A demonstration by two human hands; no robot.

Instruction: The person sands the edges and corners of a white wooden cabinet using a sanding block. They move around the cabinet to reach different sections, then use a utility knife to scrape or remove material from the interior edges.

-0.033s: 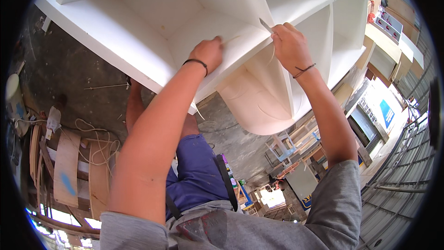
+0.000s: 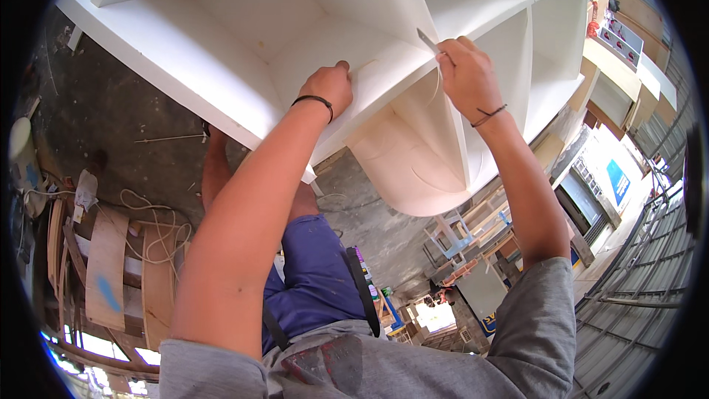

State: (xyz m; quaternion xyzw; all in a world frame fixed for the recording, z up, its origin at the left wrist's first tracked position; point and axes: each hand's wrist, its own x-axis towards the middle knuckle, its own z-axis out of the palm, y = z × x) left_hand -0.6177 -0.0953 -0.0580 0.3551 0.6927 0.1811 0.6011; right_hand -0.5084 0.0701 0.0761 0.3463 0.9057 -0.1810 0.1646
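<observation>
My right hand [image 2: 471,77] grips a knife [image 2: 426,40], its narrow metal blade pointing up and left above the front edge of a white shelf unit [image 2: 369,103]. The fist hides the knife's handle. A thin pale strip [image 2: 434,90] hangs below that edge beside my right fingers. My left hand [image 2: 327,90] is closed at the near edge of a large square compartment, its thumb side toward the right. What its fingers hold, if anything, is hidden. Close to it, a faint pale sliver [image 2: 364,68] shows against the white panel.
Below the unit curves a pale rounded panel [image 2: 413,170] with thin strips on it. Left on the dark floor [image 2: 111,125] are curved wooden boards [image 2: 107,270] and a loose cord [image 2: 159,210]. A small stool [image 2: 449,236] stands beyond the rounded panel.
My left hand has shifted slightly left and is no longer blurred. My right hand and the knife have moved slightly right. A thin strip hanging near the unit's lower corner no longer shows there.
</observation>
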